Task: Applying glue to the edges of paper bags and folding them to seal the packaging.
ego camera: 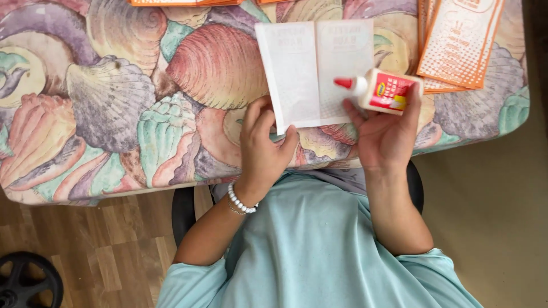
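A white folded paper sheet [314, 71] lies open on a table covered with a seashell-patterned cloth [114, 97]. My left hand [262, 148] rests on the sheet's near left corner, thumb and fingers pressing its edge; a white bead bracelet [240, 202] circles that wrist. My right hand [388, 134] grips a small white glue bottle [385, 91] with a red label and a red tip. The bottle lies sideways, its tip pointing left over the sheet's right half.
A stack of orange-and-white printed cards [459, 43] lies at the table's far right. More orange cards [182, 2] peek in along the top edge. A black chair [182, 214] is under me, and a black wheel-like object [25, 282] sits on the wood floor at lower left.
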